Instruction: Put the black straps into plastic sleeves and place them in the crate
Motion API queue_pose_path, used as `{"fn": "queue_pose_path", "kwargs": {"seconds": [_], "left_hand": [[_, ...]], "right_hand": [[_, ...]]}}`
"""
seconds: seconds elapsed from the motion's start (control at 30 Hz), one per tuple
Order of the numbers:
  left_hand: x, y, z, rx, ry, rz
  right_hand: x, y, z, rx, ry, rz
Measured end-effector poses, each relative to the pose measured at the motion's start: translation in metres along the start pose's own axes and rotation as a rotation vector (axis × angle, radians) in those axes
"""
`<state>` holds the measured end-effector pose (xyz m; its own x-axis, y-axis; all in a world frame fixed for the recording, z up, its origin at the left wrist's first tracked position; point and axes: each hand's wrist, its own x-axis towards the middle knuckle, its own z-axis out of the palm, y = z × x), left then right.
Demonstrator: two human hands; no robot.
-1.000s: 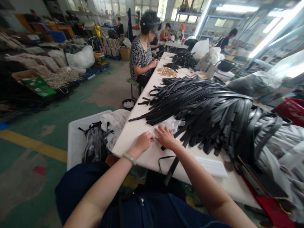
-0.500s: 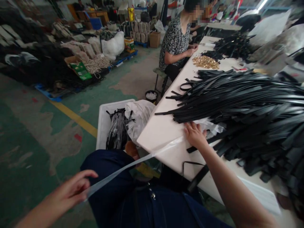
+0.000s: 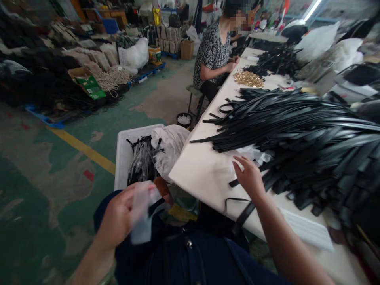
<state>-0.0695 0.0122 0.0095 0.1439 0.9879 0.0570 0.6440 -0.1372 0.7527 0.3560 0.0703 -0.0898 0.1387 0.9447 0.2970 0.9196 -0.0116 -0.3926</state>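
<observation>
Gathered in my left hand [image 3: 118,215], over my lap, is a translucent plastic sleeve [image 3: 141,227], partly blurred and hanging down from my closed fingers. My right hand [image 3: 251,179] is just over the table with fingers apart and nothing visible in them. Close beyond its fingertips lie clear plastic sleeves [image 3: 259,155], partly covered by a big heap of flat black straps [image 3: 267,118]. One strap end sticks out under my right wrist.
The white table [image 3: 190,162] has its corner before me. A white bin [image 3: 121,158] with bagged black straps and white cloth stands left of it. Farther along, a seated person [image 3: 212,51] works near gold-coloured metal pieces [image 3: 248,79]. A small bucket [image 3: 184,120] stands on the floor.
The long plastic sleeve, stretched between my hands before, is now off the table and bunched in my left hand, which moved up and right. My right hand has lifted slightly and spread its fingers.
</observation>
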Motion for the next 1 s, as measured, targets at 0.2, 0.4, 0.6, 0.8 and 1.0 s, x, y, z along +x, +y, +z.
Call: {"fn": "queue_pose_path", "kwargs": {"seconds": [0.2, 0.4, 0.6, 0.8, 1.0], "left_hand": [[0.067, 0.047, 0.092, 0.273, 0.024, 0.251], [0.076, 0.049, 0.101, 0.397, -0.251, 0.147], [0.073, 0.047, 0.084, -0.197, -0.735, 0.114], [0.076, 0.03, 0.092, -0.141, -0.271, -0.021], [0.062, 0.056, 0.107, -0.635, -0.456, -0.042]], "right_hand": [[-0.035, 0.017, -0.043, -0.218, -0.181, 0.115], [-0.026, 0.044, -0.054, -0.188, -0.377, -0.057], [-0.003, 0.042, -0.035, -0.156, -0.494, -0.183], [0.005, 0.029, -0.047, -0.086, -0.406, -0.187], [-0.011, -0.035, -0.082, 0.318, -0.108, -0.365]]}}
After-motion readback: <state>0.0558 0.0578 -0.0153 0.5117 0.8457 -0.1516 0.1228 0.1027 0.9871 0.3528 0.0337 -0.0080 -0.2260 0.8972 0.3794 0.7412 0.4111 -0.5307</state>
